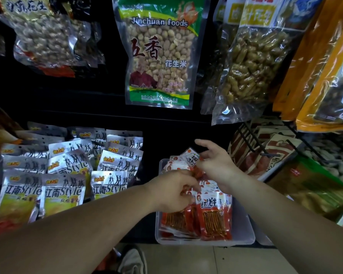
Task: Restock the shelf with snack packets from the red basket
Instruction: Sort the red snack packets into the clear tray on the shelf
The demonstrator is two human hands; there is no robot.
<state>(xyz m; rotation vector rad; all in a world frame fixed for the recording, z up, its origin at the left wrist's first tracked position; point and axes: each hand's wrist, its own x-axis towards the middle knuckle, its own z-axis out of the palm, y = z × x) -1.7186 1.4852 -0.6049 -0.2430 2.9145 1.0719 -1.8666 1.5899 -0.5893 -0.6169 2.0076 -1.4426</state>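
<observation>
A clear plastic tray (244,224) on the low shelf holds several red and white snack packets (214,216) standing in rows. My left hand (172,190) reaches into the tray and its curled fingers pinch the top of a packet in the middle. My right hand (216,163) hovers over the back of the tray, fingers loosely spread, touching the upper packets (188,157). The red basket is not in view.
Silver and yellow packets (63,186) fill the shelf to the left. Bags of peanuts (158,56) hang above on a dark panel. Wire racks with packets (265,153) stand right. My shoe (133,260) and the tiled floor show below.
</observation>
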